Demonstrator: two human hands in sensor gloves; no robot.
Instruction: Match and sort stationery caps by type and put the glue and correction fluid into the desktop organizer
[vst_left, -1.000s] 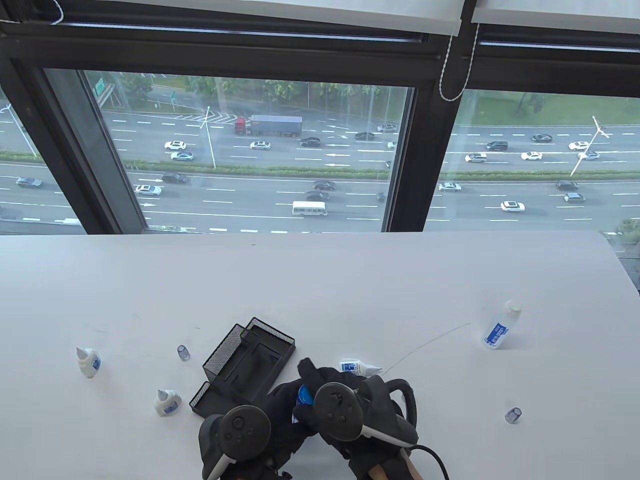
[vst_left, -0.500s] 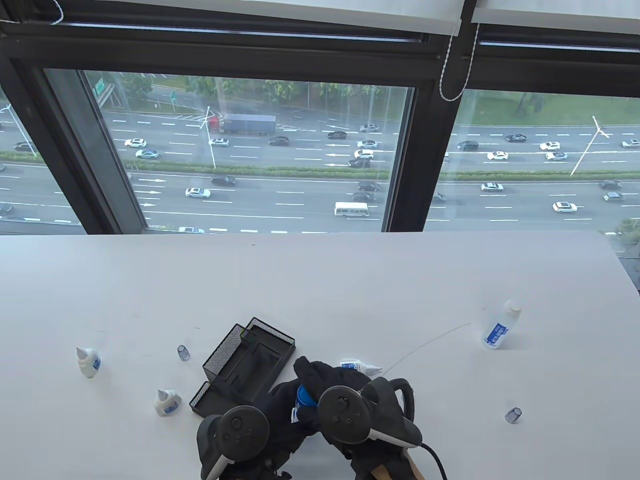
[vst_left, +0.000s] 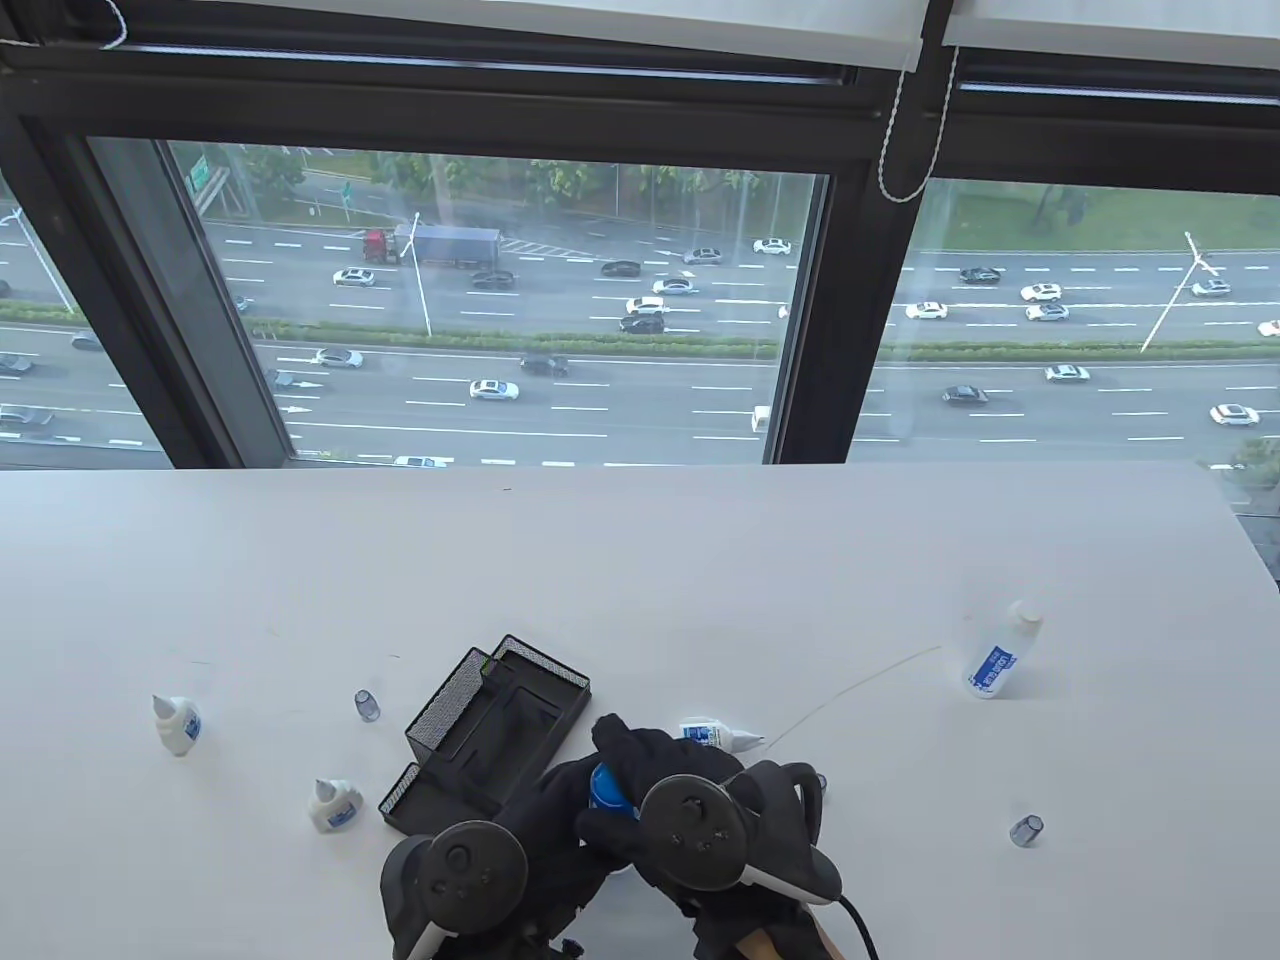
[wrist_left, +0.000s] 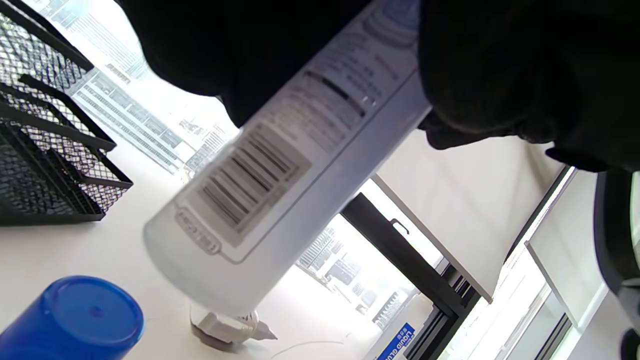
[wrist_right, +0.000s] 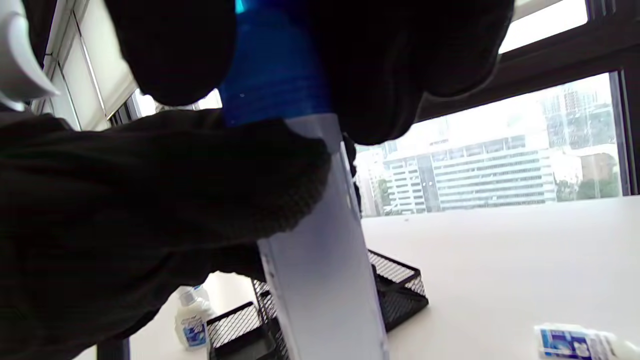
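- Now, left hand (vst_left: 545, 835) grips the glue bottle (wrist_left: 280, 165) low down, just in front of the organizer (vst_left: 490, 725).
- Right hand (vst_left: 690, 800) curls round its blue cap (wrist_right: 275, 65).

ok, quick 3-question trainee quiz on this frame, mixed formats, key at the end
1. True or false: both hands are on the same glue bottle.
2. Which part do the right hand fingers wrap? A) the blue cap B) the barcode end C) the mesh organizer
3. Fill in: a second blue cap sits loose on the ____, below the left hand.

Key: 1 true; 2 A; 3 table.
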